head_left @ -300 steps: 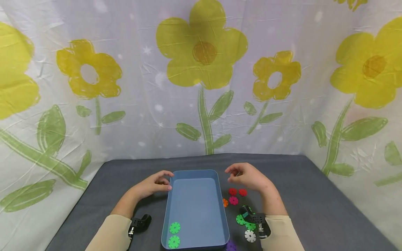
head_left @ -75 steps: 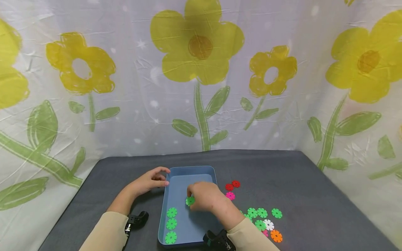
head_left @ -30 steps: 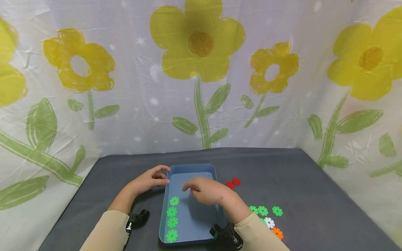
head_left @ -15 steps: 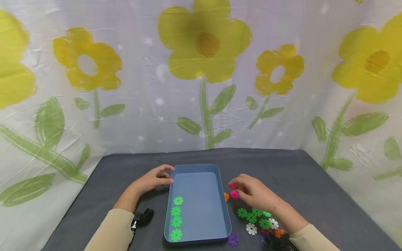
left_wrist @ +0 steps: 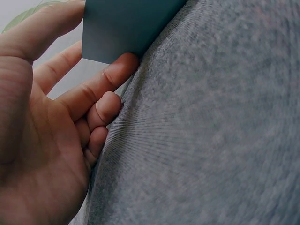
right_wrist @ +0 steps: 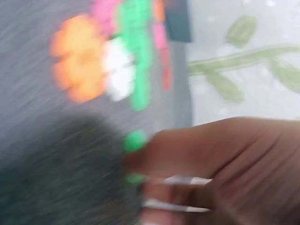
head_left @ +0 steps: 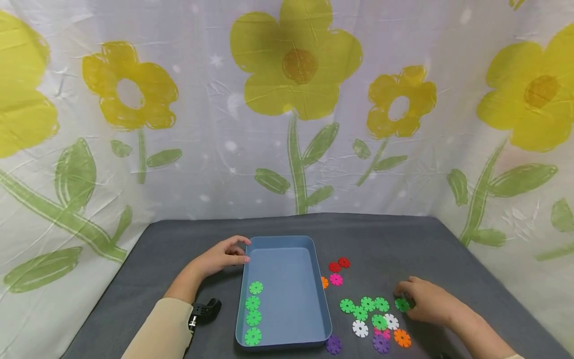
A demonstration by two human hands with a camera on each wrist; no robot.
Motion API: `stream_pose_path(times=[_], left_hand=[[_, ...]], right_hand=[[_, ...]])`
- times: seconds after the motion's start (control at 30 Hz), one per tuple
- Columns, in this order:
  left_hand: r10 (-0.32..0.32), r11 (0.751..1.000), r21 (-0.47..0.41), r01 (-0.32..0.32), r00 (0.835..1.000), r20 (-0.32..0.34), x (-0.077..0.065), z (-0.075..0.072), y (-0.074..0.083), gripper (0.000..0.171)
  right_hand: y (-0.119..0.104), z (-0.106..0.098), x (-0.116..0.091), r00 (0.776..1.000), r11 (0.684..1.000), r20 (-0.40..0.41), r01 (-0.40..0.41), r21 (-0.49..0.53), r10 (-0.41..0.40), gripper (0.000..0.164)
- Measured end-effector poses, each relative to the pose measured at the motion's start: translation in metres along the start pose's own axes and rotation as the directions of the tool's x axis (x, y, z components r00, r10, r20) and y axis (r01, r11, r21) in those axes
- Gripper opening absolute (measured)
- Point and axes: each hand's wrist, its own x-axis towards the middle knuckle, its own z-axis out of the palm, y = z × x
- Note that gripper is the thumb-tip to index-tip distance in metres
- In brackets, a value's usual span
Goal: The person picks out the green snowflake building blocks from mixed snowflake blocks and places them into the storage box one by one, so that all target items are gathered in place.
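A blue rectangular tray holds a column of several notched green plastic discs along its left side. My left hand rests its thumb and fingertips against the tray's far left wall. In the left wrist view, the left fingers touch the tray's side, the lower ones bent near the cloth. At the right, my right hand pinches a single green disc between thumb and finger. The right wrist view is blurred, with a finger across that green disc.
More green discs lie right of the tray, near white discs, purple discs and an orange disc. Farther back are red discs and a pink disc. Dark grey cloth covers the table; a flowered curtain stands behind.
The green column in the tray has grown from two discs to several. My right hand has left the tray, passed the red and pink discs and reached the rightmost green disc. The left hand stays.
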Motion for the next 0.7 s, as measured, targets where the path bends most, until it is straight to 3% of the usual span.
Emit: stream_pose_path(times=[0.13, 0.33, 0.53, 0.7], left_hand=[[-0.005, 1.000, 0.000, 0.005, 1.000, -0.004, 0.001, 0.000, 0.000, 0.055], [-0.019, 1.000, -0.005, 0.019, 1.000, -0.010, 0.003, -0.001, -0.005, 0.056], [-0.002, 1.000, -0.007, 0.002, 1.000, -0.004, 0.003, 0.000, -0.006, 0.056], [0.006, 1.000, 0.004, -0.006, 1.000, 0.001, 0.003, 0.000, -0.008, 0.056]], right_hand=[[0.002, 0.004, 0.000, 0.995, 0.993, -0.070, 0.058, -0.103, -0.065, 0.032], [-0.002, 0.005, 0.005, 0.989, 0.976, -0.139, 0.011, -0.218, -0.043, 0.028], [-0.011, -0.003, 0.017, 0.985, 0.979, -0.169, -0.001, -0.206, -0.035, 0.024], [-0.027, -0.015, 0.025, 0.974, 0.979, -0.211, 0.038, -0.202, -0.082, 0.022]])
